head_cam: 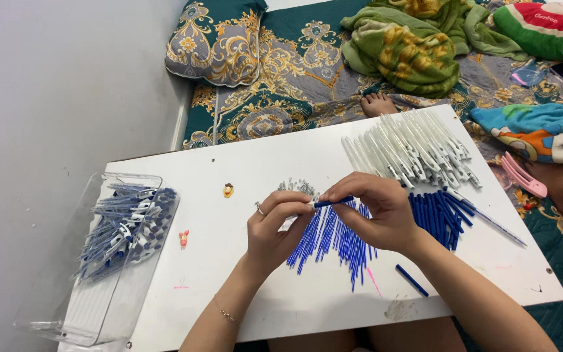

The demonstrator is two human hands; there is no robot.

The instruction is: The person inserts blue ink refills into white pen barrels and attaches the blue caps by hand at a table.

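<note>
My left hand pinches a white pen barrel at the middle of the white board. My right hand holds a blue refill whose tip meets that barrel. Under both hands lies a loose heap of blue refills. A small pile of metal springs sits just beyond my left fingers. White pen barrels are heaped at the far right of the board, with a pile of blue pen parts beside my right wrist.
A clear plastic tray of finished pens overhangs the board's left end. One blue refill lies apart near the front edge. Behind the board are a patterned pillow, a green blanket and a bare foot.
</note>
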